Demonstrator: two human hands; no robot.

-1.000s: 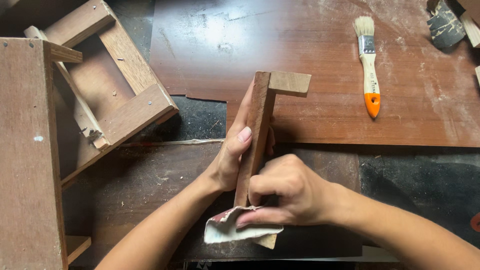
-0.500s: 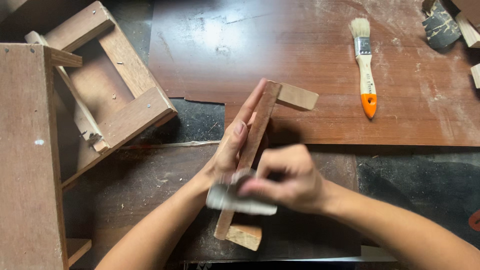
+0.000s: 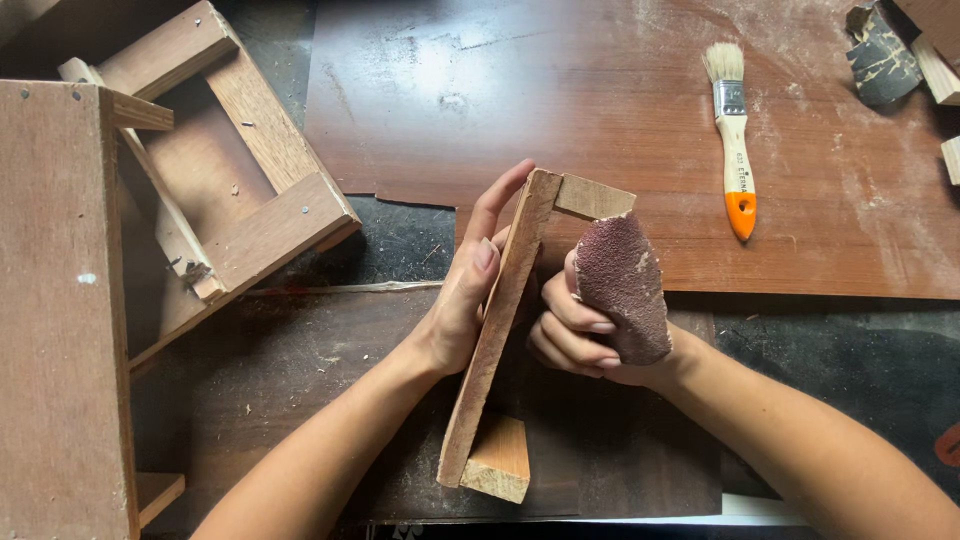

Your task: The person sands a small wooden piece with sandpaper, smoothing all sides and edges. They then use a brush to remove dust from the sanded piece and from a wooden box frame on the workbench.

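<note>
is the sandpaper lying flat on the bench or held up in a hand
Held up. The right hand grips the reddish sandpaper, raised beside the wooden piece that the left hand steadies.

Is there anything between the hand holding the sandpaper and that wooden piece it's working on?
Nothing visible. The right hand holds the reddish sandpaper right beside the long strip of the wooden piece, just under its short crosspiece. The left hand steadies the strip from the other side.
</note>
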